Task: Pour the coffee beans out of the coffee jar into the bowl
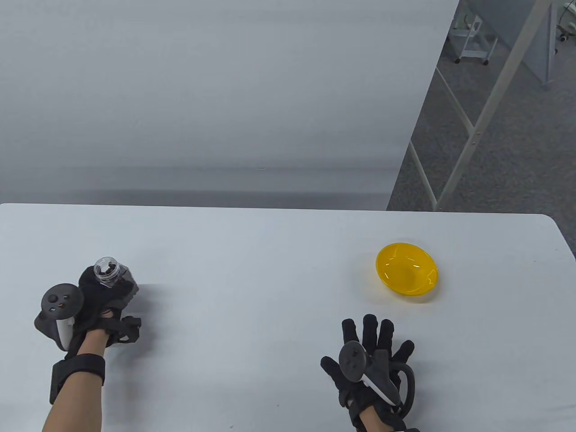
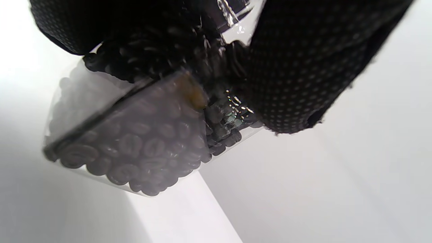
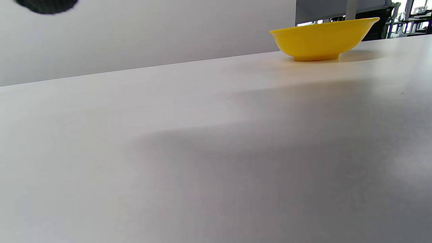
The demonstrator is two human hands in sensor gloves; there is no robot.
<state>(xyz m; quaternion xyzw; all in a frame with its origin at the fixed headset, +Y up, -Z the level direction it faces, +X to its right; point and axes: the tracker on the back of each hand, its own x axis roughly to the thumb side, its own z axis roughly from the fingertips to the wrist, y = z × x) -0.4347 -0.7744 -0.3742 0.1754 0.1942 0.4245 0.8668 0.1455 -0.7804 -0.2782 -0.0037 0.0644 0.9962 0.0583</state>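
On coffee jar (image 2: 135,145), apparently no readable label; left hand (image 1: 101,301) grips it.

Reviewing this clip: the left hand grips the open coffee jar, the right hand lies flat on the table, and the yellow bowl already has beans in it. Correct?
Not quite. The yellow bowl is empty, as the table view shows. The rest holds: the left hand grips the open coffee jar, and the right hand lies flat on the table.
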